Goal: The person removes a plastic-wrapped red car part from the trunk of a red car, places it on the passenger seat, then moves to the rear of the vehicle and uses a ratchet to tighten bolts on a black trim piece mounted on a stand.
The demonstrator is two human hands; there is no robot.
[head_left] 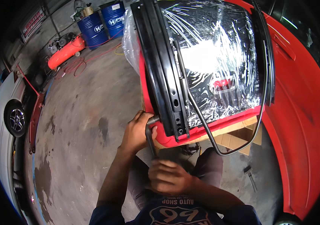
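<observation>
In front of me lies a red car seat (159, 139), its black underside wrapped in clear plastic. A black slide rail (156, 67) runs along its left side, and a second rail (268, 56) along its right. A bent dark metal bar (200, 114) loops out past the near edge. My left hand (133, 131) is closed around the head of a ratchet wrench (150, 142), whose socket (153, 119) points at the rail's outer side. Whether it sits on a bolt is hidden. My right hand (170, 176), slightly blurred, grips the handle's lower end.
Cardboard (239, 138) shows beneath the seat. A red car panel (299, 131) stands close on the right. On the floor lies a dark-headed tool (250, 179). Leftward are a white car (2, 112), a red floor jack (36, 120), an orange-red compressor tank (67, 51), hoses and blue drums (92, 33).
</observation>
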